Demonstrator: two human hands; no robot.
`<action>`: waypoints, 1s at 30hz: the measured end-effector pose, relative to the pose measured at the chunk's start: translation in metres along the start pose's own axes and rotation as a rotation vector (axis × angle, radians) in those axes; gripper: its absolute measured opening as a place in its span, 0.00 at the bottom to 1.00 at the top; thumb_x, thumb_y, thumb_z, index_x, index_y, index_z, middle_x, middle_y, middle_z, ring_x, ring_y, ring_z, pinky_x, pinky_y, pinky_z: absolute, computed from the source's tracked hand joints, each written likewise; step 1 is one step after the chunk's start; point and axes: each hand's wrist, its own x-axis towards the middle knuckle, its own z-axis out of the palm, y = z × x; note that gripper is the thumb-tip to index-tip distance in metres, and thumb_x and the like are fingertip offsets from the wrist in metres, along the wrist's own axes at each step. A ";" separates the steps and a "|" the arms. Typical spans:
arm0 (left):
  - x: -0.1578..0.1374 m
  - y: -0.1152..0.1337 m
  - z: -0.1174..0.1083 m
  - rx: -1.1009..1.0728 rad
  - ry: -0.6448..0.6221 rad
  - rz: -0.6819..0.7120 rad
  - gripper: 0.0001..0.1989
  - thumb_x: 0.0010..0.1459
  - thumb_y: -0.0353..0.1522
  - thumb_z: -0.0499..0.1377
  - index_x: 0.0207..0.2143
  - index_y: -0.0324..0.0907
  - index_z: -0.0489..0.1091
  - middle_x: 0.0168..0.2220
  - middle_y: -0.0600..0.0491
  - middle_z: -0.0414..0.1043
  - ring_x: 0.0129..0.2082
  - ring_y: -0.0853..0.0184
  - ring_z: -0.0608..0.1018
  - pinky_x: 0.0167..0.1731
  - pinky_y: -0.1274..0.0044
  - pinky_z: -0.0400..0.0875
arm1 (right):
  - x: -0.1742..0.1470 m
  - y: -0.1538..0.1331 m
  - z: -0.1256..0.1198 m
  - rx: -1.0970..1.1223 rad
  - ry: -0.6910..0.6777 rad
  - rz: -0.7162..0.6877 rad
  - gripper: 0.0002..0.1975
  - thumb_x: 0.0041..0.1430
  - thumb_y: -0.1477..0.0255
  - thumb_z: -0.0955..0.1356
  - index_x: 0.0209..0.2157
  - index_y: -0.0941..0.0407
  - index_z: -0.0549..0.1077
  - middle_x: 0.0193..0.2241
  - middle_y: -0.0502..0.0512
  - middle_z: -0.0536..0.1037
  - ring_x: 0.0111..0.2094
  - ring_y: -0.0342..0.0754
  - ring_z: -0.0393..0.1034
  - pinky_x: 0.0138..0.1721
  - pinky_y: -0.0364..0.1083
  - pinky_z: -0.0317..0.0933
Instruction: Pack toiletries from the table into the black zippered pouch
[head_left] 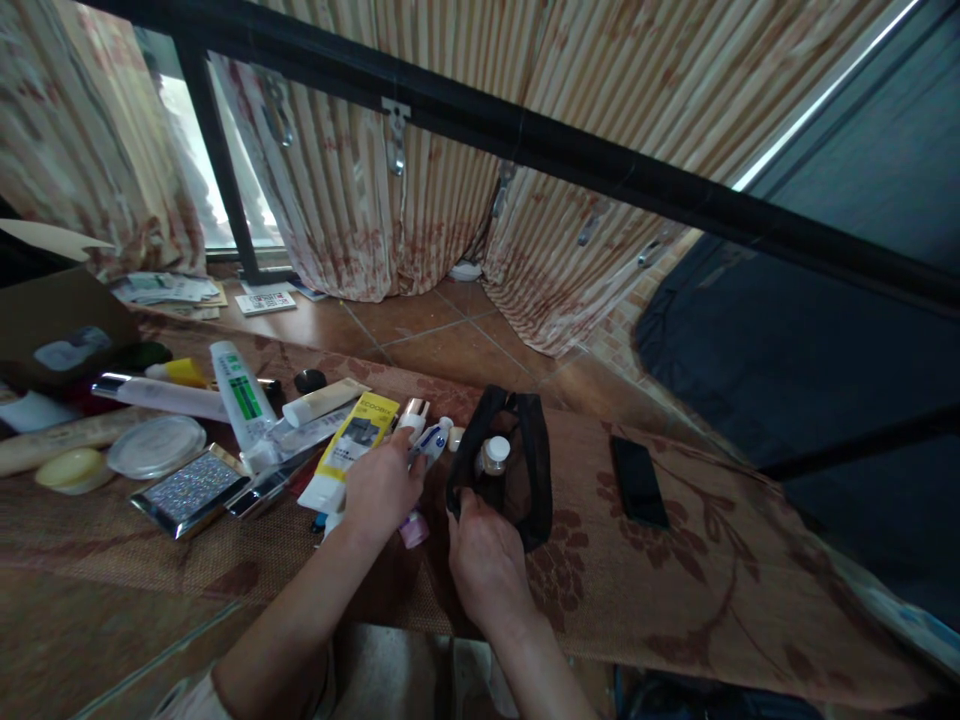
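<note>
My left hand (384, 484) is among the cosmetics, its fingers closed around the lower part of a small white bottle (412, 413) with a shiny cap. Beside those fingers lie a yellow and white tube (354, 448) and a white tube with blue marks (433, 438). A pink-capped item (413, 529) shows under the hand. With my right hand (489, 556) I grip the near left edge of a black mesh pouch (536, 465), which gapes at the top. Inside the pouch stands a clear bottle with a white cap (496, 453). My right fingertips are partly hidden by the fabric.
Left of my hands lie a glittery compact (191, 490), a round clear container (156, 446), a green and white tube (241, 392) and several other cosmetics. A cardboard box (64, 325) stands at far left. A black phone (638, 480) rests right of the pouch. A dark rail (525, 130) crosses beyond.
</note>
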 end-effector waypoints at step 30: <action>0.020 -0.036 -0.032 -0.245 0.261 -0.143 0.23 0.52 0.36 0.56 0.51 0.39 0.64 0.47 0.47 0.71 0.45 0.59 0.74 0.47 0.70 0.67 | 0.002 -0.001 0.004 0.002 0.014 -0.004 0.12 0.62 0.77 0.59 0.43 0.58 0.70 0.35 0.58 0.78 0.37 0.49 0.74 0.35 0.44 0.60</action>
